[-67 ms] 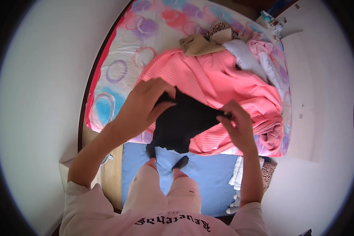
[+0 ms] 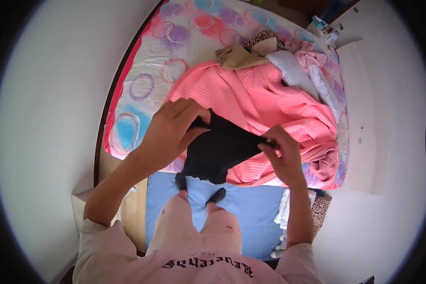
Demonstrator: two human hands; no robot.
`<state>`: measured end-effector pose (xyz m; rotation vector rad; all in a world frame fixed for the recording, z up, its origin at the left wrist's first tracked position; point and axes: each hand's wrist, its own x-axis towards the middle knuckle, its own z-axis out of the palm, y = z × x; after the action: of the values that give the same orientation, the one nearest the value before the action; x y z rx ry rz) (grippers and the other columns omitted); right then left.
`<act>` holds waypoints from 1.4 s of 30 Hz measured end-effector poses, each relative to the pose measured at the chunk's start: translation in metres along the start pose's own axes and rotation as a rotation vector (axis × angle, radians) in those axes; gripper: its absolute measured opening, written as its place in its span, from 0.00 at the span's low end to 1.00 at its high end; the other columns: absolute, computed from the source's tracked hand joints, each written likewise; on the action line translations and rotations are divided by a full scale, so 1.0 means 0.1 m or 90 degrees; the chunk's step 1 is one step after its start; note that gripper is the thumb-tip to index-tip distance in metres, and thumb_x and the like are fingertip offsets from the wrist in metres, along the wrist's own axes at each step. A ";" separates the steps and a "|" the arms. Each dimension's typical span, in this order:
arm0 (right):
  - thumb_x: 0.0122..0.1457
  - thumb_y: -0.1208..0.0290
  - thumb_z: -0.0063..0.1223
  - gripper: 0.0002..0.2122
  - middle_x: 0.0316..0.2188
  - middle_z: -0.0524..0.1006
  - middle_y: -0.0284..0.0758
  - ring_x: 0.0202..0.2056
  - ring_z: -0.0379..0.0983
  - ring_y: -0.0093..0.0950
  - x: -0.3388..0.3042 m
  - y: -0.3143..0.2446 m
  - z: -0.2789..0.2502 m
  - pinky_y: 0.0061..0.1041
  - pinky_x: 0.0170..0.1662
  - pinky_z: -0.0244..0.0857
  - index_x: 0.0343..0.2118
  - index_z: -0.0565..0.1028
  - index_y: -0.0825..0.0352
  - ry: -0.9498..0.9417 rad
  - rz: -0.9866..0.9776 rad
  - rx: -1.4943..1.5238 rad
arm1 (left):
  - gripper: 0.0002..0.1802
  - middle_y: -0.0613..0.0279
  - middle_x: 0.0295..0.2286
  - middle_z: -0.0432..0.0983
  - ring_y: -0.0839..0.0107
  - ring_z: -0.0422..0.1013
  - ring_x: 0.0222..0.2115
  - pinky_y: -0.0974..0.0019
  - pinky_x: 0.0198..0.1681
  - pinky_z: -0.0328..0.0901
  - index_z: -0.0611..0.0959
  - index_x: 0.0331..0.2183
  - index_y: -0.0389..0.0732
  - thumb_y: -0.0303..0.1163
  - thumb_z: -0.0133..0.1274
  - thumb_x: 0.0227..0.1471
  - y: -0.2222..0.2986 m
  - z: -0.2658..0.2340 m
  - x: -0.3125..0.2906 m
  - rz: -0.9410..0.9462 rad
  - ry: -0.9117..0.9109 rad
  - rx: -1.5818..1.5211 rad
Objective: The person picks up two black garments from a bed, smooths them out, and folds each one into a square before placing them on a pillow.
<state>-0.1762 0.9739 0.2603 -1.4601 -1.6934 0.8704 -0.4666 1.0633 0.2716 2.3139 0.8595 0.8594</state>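
A small black garment [image 2: 213, 154], its exact kind not clear, is stretched between my two hands in front of the bed. My left hand [image 2: 173, 130] pinches its upper left edge between thumb and bent fingers. The upper right corner, drawn out to a point, is gripped by the fingertips of my right hand [image 2: 284, 154]. The cloth's lower part hangs loose, with an uneven hem, just above my feet in dark socks. Beyond it, a crumpled pink ribbed blanket [image 2: 255, 99] covers much of the bed.
The bed [image 2: 146, 57] has a colourful circle-patterned sheet. On it lie a khaki cloth [image 2: 241, 57], a pale pillow-like item [image 2: 291, 73] and pink clothing [image 2: 310, 57]. I stand on a blue mat [image 2: 258, 220]; folded white cloths [image 2: 282, 208] rest at its right side. White walls flank both sides.
The whole view has shifted slightly, and my hands appear a little lower. Both keep their hold on the black garment.
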 end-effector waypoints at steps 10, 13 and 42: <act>0.58 0.89 0.56 0.06 0.34 0.73 0.38 0.32 0.75 0.24 -1.31 -1.59 -0.49 0.20 0.32 0.78 0.37 0.75 0.75 0.118 -0.094 0.117 | 0.15 0.58 0.33 0.76 0.57 0.76 0.32 0.59 0.33 0.69 0.78 0.37 0.39 0.15 0.61 0.47 2.02 -0.78 -0.63 -0.049 0.099 -0.086; 0.60 0.88 0.54 0.07 0.35 0.73 0.37 0.34 0.75 0.22 -1.47 -2.06 -0.68 0.19 0.33 0.78 0.40 0.73 0.75 0.211 -0.164 0.164 | 0.16 0.56 0.34 0.75 0.58 0.75 0.33 0.61 0.34 0.69 0.78 0.38 0.36 0.12 0.59 0.46 2.47 -1.02 -0.55 0.022 0.119 -0.091; 0.66 0.84 0.52 0.05 0.32 0.70 0.35 0.31 0.73 0.19 -1.26 -3.00 -0.83 0.21 0.31 0.81 0.37 0.68 0.74 0.301 -0.314 0.006 | 0.15 0.54 0.34 0.73 0.60 0.70 0.33 0.67 0.41 0.67 0.74 0.39 0.35 0.11 0.55 0.49 2.94 -1.70 -0.62 0.175 0.285 0.033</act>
<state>-0.2436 0.8135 0.5474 -1.0571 -1.5706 0.2392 -0.5133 0.8667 0.5517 2.3563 0.7497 1.5301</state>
